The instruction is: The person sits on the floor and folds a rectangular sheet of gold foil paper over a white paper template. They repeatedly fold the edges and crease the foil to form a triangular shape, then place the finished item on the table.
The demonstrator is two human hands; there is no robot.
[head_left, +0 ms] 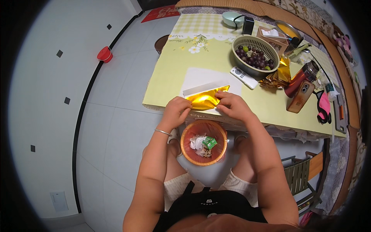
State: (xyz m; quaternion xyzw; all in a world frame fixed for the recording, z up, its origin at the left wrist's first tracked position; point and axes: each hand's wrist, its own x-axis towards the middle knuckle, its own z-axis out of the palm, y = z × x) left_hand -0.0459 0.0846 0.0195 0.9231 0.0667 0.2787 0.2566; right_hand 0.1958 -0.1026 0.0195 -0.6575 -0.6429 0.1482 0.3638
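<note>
A sheet of shiny gold foil paper (205, 100), partly folded with a white strip along its far side, lies at the near edge of the table. My left hand (177, 110) pinches its left end, fingers closed. At the right end my right hand (233, 104) grips the foil between thumb and fingers. Beneath the foil is a white sheet (196, 77) on the tablecloth. To the right, a stack of similar gold foil pieces (279, 77) rests near a colander (240, 62) of grapes (255, 60).
On the green tablecloth (164, 83) are a white remote (244, 77), a red thermos (295, 83), a phone (301, 96) and a pink-black strap item (324, 107). An orange-rimmed bin (186, 156) with rubbish stands between my legs. A folding chair (299, 176) is at the right.
</note>
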